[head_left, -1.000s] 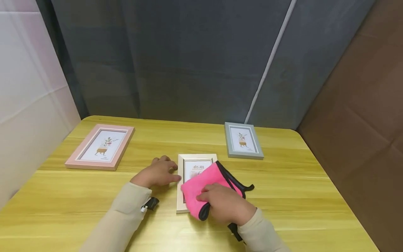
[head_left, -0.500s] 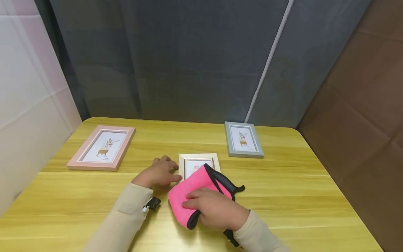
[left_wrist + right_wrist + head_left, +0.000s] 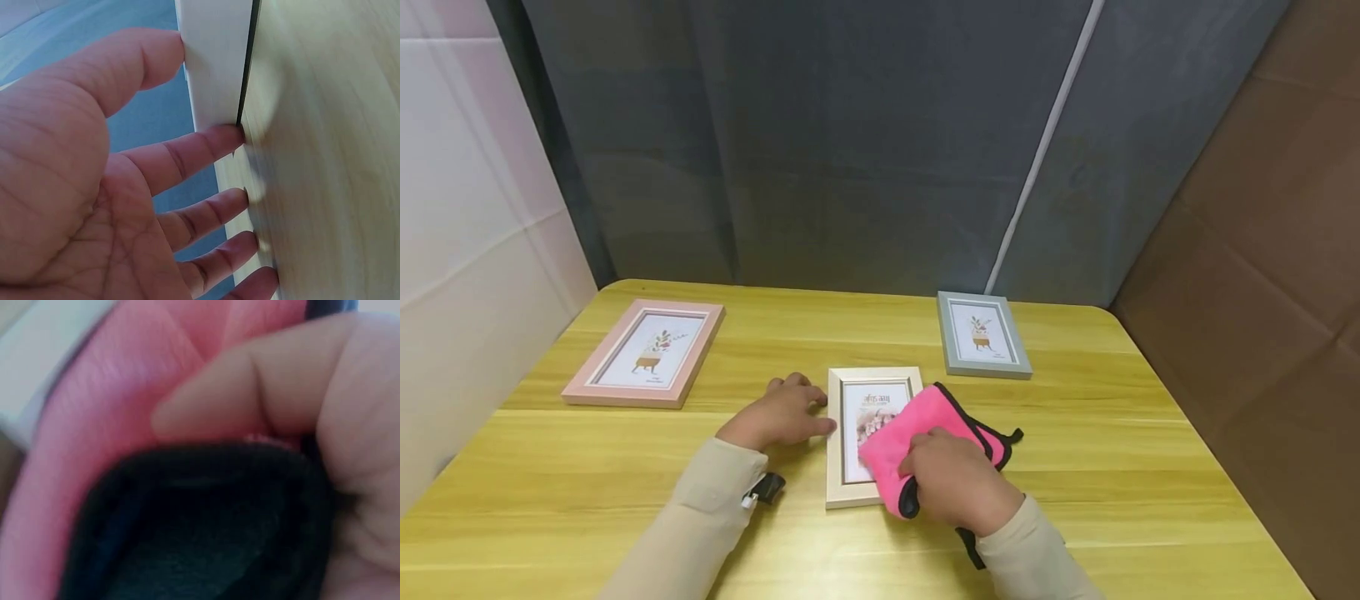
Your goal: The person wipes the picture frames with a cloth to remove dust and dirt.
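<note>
Cloth, pink with black edging, lies across the near right part of the cream frame on the worktop, gripped in my curled right fingers. My left fingers, spread and holding nothing, touch the frame's left edge. Judged step: wiping. Next stroke, I assess, calls for light pressure leftward over the uncovered picture, frame held steady.

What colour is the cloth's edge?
The edge of the pink cloth is black, clearest in the head view.
</note>
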The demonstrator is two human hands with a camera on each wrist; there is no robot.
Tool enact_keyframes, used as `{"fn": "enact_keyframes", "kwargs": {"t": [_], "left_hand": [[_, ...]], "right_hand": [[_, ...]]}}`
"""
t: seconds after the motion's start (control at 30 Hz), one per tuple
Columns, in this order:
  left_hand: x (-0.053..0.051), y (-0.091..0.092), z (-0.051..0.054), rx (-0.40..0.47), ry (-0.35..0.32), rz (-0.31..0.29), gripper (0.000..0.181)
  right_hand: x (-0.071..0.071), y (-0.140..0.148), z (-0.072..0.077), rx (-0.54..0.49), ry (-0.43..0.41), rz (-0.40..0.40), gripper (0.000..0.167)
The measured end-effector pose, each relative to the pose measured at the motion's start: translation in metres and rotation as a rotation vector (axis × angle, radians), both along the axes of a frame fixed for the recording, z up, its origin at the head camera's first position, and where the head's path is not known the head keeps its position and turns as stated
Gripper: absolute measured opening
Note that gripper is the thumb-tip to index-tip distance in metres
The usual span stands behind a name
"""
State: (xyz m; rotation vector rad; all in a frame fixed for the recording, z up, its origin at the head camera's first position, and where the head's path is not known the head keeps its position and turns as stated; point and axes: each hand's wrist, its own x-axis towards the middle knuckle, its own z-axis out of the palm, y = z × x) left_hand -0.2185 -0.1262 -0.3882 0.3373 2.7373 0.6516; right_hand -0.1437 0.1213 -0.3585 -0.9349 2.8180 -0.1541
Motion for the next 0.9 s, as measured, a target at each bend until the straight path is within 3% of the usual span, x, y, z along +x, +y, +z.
{"fn": "enact_keyframes", "kwargs": {"t": [0.1,0.3,0.4,0.53,0.63,0.73,0.9], "left_hand": [[0.000,0.000,-0.001,0.002,0.004,-0.004,0.049],[-0.001,-0.002,-0.003,-0.015,0.011,-0.009,0.048],[-0.001,-0.002,-0.003,-0.022,0.009,-0.002,0.049],[0.000,-0.002,-0.001,-0.018,0.001,0.002,0.050],[0.001,-0.001,-0.001,-0.011,-0.001,0.000,0.049],[0.001,-0.001,-0.002,-0.009,-0.004,0.007,0.048],[-0.001,-0.001,-0.003,0.001,0.001,0.001,0.048]], "right_hand": [[-0.002,0.001,-0.001,-0.025,0.034,0.066,0.029],[0.004,-0.016,-0.007,-0.127,0.048,0.302,0.041],[0.009,-0.027,-0.014,-0.140,0.096,0.351,0.045],[0.012,-0.030,-0.014,-0.125,0.078,0.295,0.048],[0.010,-0.024,-0.010,-0.119,0.030,0.204,0.036],[0.008,-0.016,-0.006,-0.106,0.036,0.109,0.019],[0.006,-0.009,-0.002,-0.057,0.072,0.011,0.015]]}}
